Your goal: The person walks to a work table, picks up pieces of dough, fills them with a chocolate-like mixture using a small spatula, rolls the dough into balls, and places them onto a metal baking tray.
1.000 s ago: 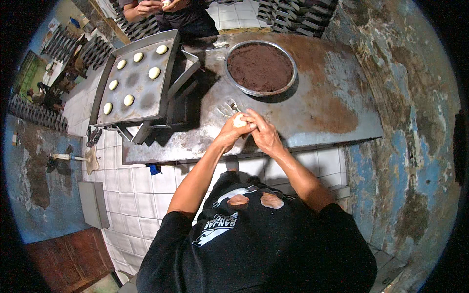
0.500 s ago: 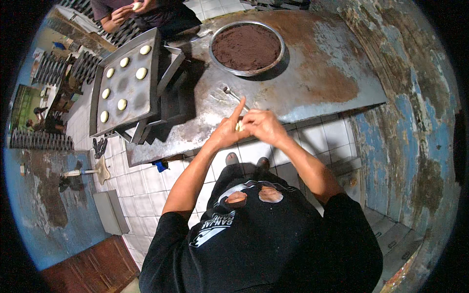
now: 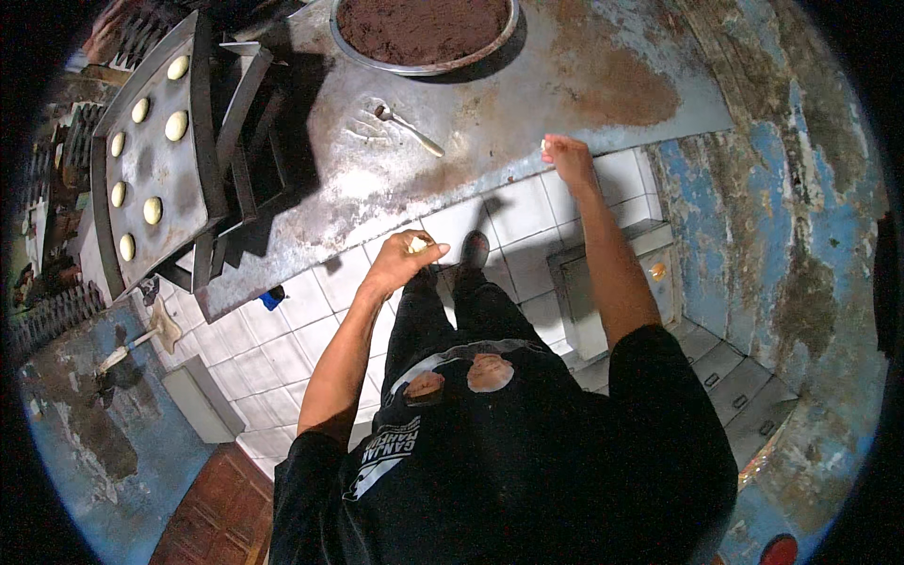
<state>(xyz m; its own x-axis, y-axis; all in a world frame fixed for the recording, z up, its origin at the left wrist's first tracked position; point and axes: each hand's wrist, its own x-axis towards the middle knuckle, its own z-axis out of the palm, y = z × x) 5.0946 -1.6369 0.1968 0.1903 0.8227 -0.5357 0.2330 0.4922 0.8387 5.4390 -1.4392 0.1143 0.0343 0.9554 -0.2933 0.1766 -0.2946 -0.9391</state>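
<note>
My left hand (image 3: 403,264) is closed around a small lump of pale dough (image 3: 417,245), held in front of the table's near edge. Apart from it, to the right, my right hand (image 3: 571,162) is raised by the table edge with fingers drawn together. A tiny pale bit of dough (image 3: 544,145) shows at its fingertips. On the metal table (image 3: 584,85) lies a spoon (image 3: 414,132) with dark filling on its head, beside some whitish smears. Behind the spoon stands a wide metal bowl (image 3: 426,70) of dark brown crumbly filling (image 3: 424,28).
On the left, a metal baking tray (image 3: 169,174) with several pale dough balls (image 3: 176,125) rests on other stacked trays (image 3: 247,122). A peeling blue wall (image 3: 753,235) rises on the right. White floor tiles (image 3: 306,325) lie below. Someone's hand (image 3: 102,38) shows at the upper left.
My hands were together over the dough; now they are apart, the right moved right and up, the left down and left. The view has shifted, and the bowl and tray sit higher and further left.
</note>
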